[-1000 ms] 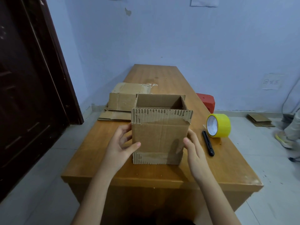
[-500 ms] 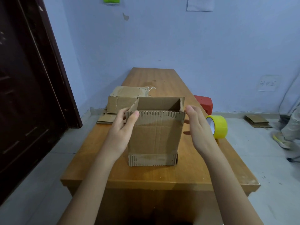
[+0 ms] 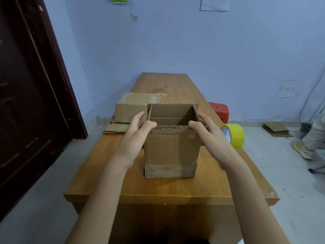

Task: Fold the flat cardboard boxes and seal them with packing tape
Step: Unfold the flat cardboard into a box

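Box [image 3: 171, 150]: upright between your hands, top open. Left hand [image 3: 139, 133] and right hand [image 3: 209, 136] grip its upper corners, likely to fold flaps.

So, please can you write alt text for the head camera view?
Two hands, left hand and right hand, hold the top edges of an open cardboard box standing on a wooden table. Yellow tape roll to its right.

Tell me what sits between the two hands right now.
The open cardboard box, upright on the wooden table. In the head view, the left hand and right hand hold its top corners, thumbs on the near rim.
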